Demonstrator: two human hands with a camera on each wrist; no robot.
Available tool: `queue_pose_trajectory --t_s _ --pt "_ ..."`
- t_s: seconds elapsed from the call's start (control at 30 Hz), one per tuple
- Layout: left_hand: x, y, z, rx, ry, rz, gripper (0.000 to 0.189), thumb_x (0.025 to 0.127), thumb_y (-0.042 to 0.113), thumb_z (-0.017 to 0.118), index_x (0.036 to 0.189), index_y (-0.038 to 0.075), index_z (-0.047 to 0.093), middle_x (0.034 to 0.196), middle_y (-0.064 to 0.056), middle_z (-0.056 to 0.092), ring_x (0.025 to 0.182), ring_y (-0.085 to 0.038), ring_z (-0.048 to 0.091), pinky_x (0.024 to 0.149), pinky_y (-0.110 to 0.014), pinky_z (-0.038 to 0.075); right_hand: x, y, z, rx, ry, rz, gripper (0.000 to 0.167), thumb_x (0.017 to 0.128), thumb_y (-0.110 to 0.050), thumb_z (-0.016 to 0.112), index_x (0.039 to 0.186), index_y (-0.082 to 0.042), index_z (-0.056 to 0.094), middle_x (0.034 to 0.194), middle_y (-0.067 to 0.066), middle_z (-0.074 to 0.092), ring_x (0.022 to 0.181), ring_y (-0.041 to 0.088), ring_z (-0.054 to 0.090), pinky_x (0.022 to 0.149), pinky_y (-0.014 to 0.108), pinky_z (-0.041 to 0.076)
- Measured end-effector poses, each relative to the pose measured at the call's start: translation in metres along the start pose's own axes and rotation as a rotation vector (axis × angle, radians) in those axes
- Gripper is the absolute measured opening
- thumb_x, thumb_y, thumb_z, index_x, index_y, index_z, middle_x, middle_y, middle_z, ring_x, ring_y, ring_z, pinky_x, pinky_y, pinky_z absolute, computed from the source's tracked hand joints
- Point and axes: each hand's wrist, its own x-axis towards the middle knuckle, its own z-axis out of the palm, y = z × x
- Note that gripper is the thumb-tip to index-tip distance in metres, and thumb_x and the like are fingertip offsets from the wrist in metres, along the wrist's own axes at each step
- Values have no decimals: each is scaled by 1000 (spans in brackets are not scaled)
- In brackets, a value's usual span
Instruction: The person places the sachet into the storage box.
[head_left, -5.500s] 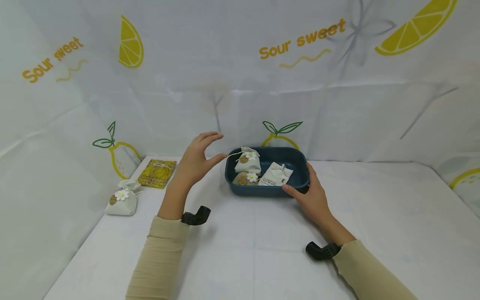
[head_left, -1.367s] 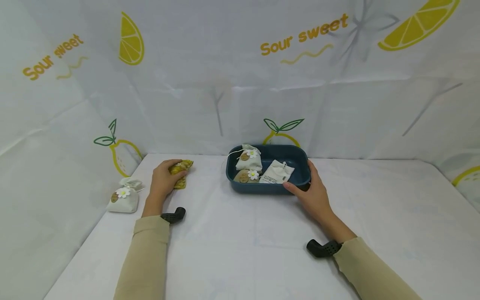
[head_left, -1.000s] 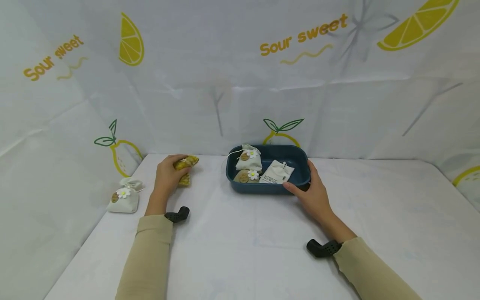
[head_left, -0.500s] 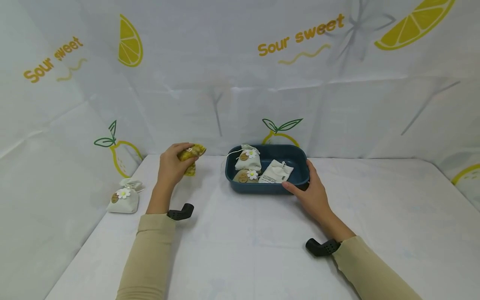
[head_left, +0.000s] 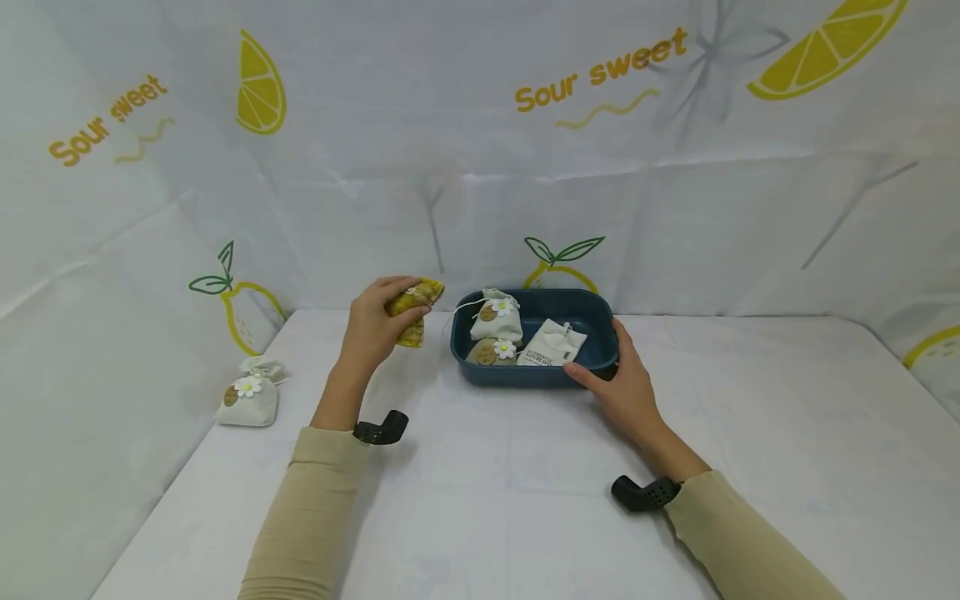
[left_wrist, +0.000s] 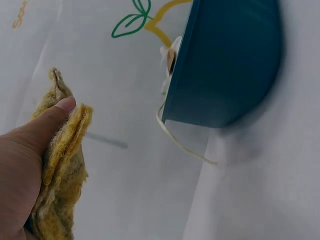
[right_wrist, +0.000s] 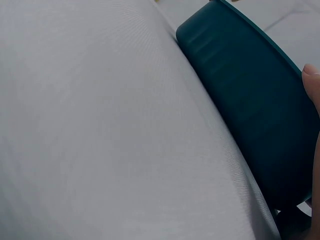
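Observation:
My left hand [head_left: 375,325] pinches a yellow, fuzzy-edged cloth pouch [head_left: 415,307], bent between thumb and fingers, raised above the table to the left of a dark blue basin [head_left: 517,379]. In the left wrist view the folded layers of the pouch [left_wrist: 67,170] show under the thumb. My right hand [head_left: 626,396] grips the basin's front right corner, thumb at the front rim, fingers round the right side. Inside the basin sit a white drawstring bag with a daisy [head_left: 491,327], a tan daisy bag [head_left: 483,353] and a flat white printed pouch [head_left: 551,343].
Another white drawstring bag [head_left: 251,404] with a daisy stands at the table's left side. A cream cord [left_wrist: 182,145] hangs over the basin's left edge. Behind the white-covered table [head_left: 480,500] rises a white cloth with lemon prints [head_left: 360,208].
My left hand has gripped the yellow pouch where it lay flat at the back left, lifted it and carried it right towards the basin. The right hand has stayed on the basin.

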Motion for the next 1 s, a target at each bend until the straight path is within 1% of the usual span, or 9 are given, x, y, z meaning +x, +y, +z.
queue_pose_trajectory --t_s 0.17,0.33,0.57,0.67,0.83,0.9,1.0 --pt "1 13 14 -9 -31 29 46 90 29 77 134 21 67 139 -8 62 122 -28 63 96 -44 58 0 0 -2 -5 -8 10 106 90 -50 72 165 -15 5 171 14 15 157 39 18 123 64 21" --pt "4 28 31 -16 -68 66 46 91 33 74 136 23 66 141 -7 61 127 -28 61 100 -42 56 0 1 -3 -5 -12 17 106 90 -50 72 165 -15 5 171 14 16 157 39 19 124 64 21" --pt "9 51 53 -34 -100 101 48 92 34 73 138 22 65 142 -4 60 128 -26 60 101 -42 55 2 1 0 14 -13 0 105 90 -48 72 165 -15 6 171 14 16 157 38 19 124 62 21" --pt "13 62 65 -24 -97 123 48 92 35 73 138 22 65 142 -4 60 130 -26 58 104 -41 54 2 0 0 8 -15 -1 105 90 -48 72 165 -15 6 171 13 16 157 38 19 124 62 22" --pt "15 83 91 -19 -75 126 49 91 36 74 137 21 65 142 -5 60 131 -25 58 108 -40 51 -1 1 0 7 -12 9 106 90 -49 72 165 -15 6 170 14 16 157 38 19 124 62 22" --pt "14 89 102 0 -82 131 51 91 38 74 138 22 65 142 -5 60 131 -25 59 108 -41 51 -1 1 0 12 -8 7 106 90 -49 73 165 -15 6 170 14 17 157 39 20 123 63 23" --pt "12 93 115 51 -121 148 53 90 40 73 139 23 64 144 -4 59 134 -26 57 109 -42 50 -1 1 -1 16 -3 6 106 89 -49 73 165 -15 6 170 14 17 156 39 20 123 63 23"
